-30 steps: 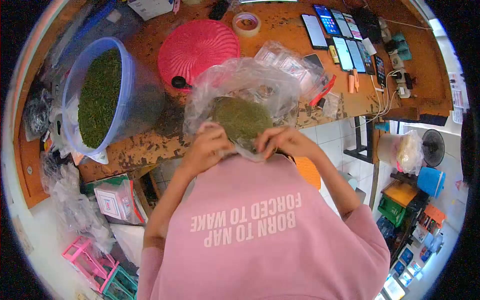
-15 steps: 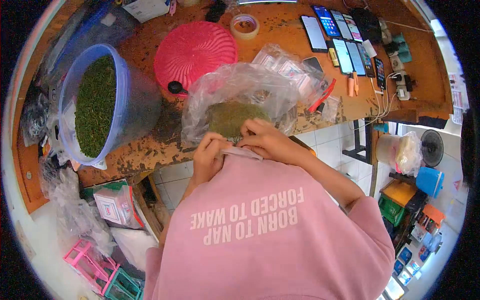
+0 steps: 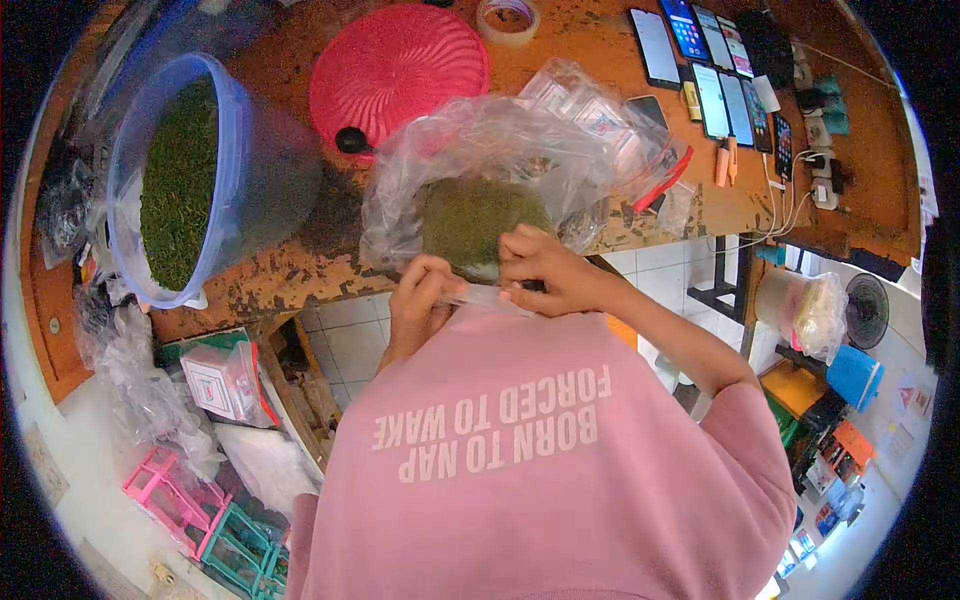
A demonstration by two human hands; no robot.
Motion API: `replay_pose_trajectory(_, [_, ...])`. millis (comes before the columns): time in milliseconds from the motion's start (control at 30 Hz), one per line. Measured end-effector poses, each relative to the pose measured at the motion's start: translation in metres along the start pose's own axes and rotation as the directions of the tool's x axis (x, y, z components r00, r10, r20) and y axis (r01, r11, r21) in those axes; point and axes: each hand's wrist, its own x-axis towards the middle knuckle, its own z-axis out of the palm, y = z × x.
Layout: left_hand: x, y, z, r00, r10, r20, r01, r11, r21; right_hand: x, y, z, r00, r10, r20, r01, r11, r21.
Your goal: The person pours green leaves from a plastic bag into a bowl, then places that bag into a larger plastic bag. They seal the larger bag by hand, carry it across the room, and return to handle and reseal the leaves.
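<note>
At the table's front edge, my left hand [image 3: 423, 292] is closed on one side of a small clear plastic bag [image 3: 482, 296]. My right hand [image 3: 548, 272] pinches the other side of it, close against my pink shirt. Just beyond my fingers lies a flat greenish-brown mass of shredded leaf [image 3: 478, 215], which looks like tobacco. A large crumpled clear plastic bag [image 3: 400, 190] surrounds this mass. What the small bag contains, if anything, I cannot make out.
A blue-rimmed clear bucket [image 3: 228, 180] with green shredded leaf leans at the left. Behind are a pink round lid [image 3: 395, 65], a black scoop [image 3: 351, 140] and a tape roll [image 3: 508, 20]. Several phones [image 3: 710, 100] and cables lie at the right. Pink-and-teal plastic racks [image 3: 205, 510] stand below.
The view has tipped slightly, so the table things sit higher. My hands have drawn a little apart at the fingertips, and the small bag's edge shows more between them.
</note>
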Motion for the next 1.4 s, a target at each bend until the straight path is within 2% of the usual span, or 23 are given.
replay_pose_trajectory(67, [-0.005,-0.006,-0.001,0.999,-0.013,0.04,0.013,1.0,0.01,-0.006,0.006,-0.002,0.999,0.003,0.046,-0.006,0.997,0.081])
replay_pose_trajectory(167, [0.001,-0.002,-0.014,0.984,-0.041,0.176,0.041,0.999,0.006,-0.008,0.007,-0.009,0.996,0.075,0.049,-0.088,0.931,0.354])
replay_pose_trajectory(200, [0.007,0.003,-0.018,0.971,-0.052,0.233,0.052,0.999,0.004,-0.005,0.008,-0.012,0.998,0.035,0.048,-0.049,0.944,0.327])
replay_pose_trajectory(267, [0.02,0.013,-0.017,0.931,0.037,0.363,-0.05,0.998,0.027,0.001,0.005,-0.015,0.998,-0.039,0.056,0.021,0.957,0.289])
replay_pose_trajectory(300, [0.024,0.014,-0.016,0.903,0.077,0.424,-0.101,0.994,0.033,0.001,0.008,-0.013,0.996,-0.032,0.079,0.008,0.957,0.288])
replay_pose_trajectory(400, [0.026,0.009,-0.02,0.823,0.0,0.569,-0.027,0.999,0.039,0.002,0.011,-0.008,0.99,-0.015,0.14,-0.024,0.962,0.271])
replay_pose_trajectory(500, [0.021,-0.006,-0.014,0.816,0.077,0.573,-0.122,0.992,0.041,0.001,0.009,-0.004,0.981,-0.006,0.196,-0.034,0.979,0.201])
replay_pose_trajectory(567, [0.018,-0.001,-0.01,0.826,0.053,0.561,-0.097,0.994,0.05,0.0,0.013,-0.001,0.971,-0.032,0.235,0.003,0.992,0.126])
replay_pose_trajectory(667, [0.02,0.0,-0.007,0.829,0.04,0.558,-0.1,0.992,0.077,0.0,0.012,-0.004,0.976,-0.028,0.215,-0.017,0.979,0.204])
replay_pose_trajectory(800, [0.02,-0.005,-0.006,0.835,0.088,0.544,-0.185,0.975,0.127,-0.004,0.019,-0.009,0.959,0.08,0.271,-0.151,0.956,0.252])
replay_pose_trajectory(867, [0.025,-0.001,-0.014,0.831,0.081,0.55,-0.098,0.995,0.001,-0.004,0.018,-0.013,0.959,0.138,0.249,-0.208,0.937,0.282])
replay_pose_trajectory(900, [0.024,0.0,-0.018,0.831,0.071,0.552,-0.046,0.997,-0.06,-0.003,0.018,-0.016,0.972,0.097,0.214,-0.155,0.949,0.274])
replay_pose_trajectory(967, [0.026,-0.01,-0.028,0.789,-0.036,0.613,0.176,0.969,-0.17,-0.002,0.017,-0.022,0.989,0.017,0.144,-0.054,0.964,0.261])
replay_pose_trajectory(1000, [0.029,-0.014,-0.03,0.756,-0.082,0.649,0.289,0.932,-0.218,-0.002,0.015,-0.024,0.985,0.005,0.171,-0.045,0.972,0.231])
replay_pose_trajectory(1100, [0.046,-0.01,-0.03,0.721,-0.213,0.659,0.444,0.872,-0.204,0.002,0.005,-0.033,0.969,-0.027,0.247,0.002,0.995,0.101])
replay_pose_trajectory(1133, [0.048,-0.005,-0.023,0.788,0.001,0.616,0.009,1.0,-0.014,0.003,0.002,-0.035,0.961,-0.033,0.276,0.024,0.999,0.038])
replay_pose_trajectory(1233, [0.049,-0.002,-0.009,0.716,0.04,0.697,-0.112,0.992,0.059,0.004,-0.004,-0.04,0.941,-0.011,0.339,0.03,0.998,-0.052])
replay_pose_trajectory(1333, [0.052,0.008,-0.007,0.664,0.001,0.748,-0.211,0.96,0.185,0.005,-0.008,-0.04,0.937,-0.009,0.35,0.05,0.993,-0.108])
replay_pose_trajectory(1400, [0.05,-0.003,-0.002,0.688,0.137,0.713,-0.357,0.919,0.169,0.004,-0.01,-0.034,0.949,-0.012,0.316,0.063,0.986,-0.152])
